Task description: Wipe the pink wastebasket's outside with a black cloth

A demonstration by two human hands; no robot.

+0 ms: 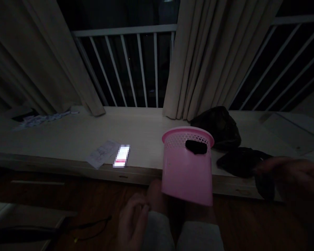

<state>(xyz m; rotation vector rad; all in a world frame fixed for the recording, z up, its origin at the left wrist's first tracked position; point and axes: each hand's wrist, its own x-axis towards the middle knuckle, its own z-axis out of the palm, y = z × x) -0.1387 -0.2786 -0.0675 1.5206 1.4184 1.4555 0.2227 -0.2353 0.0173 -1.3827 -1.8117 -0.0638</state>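
Note:
A pink basket [187, 174] with a perforated band below its rim stands over my knees, close to the ledge's front edge. Something black shows through its side opening. My left hand [133, 219] rests by my left knee, fingers curled together; whether anything is inside them is hidden. At the right, my right hand [285, 174] is dark and blurred, its fingers pinched on a black plastic bag [239, 162] that lies on the ledge and hangs over its edge. Another black bag [217, 127] sits behind the basket, by the curtain.
On the pale ledge [141, 129] lie a lit phone [121, 156], a sheet of paper [103, 153] and, at far left, some crumpled strips [42, 119]. Curtains [199, 59] and white railings [131, 66] stand behind. A black cable [94, 223] is low left.

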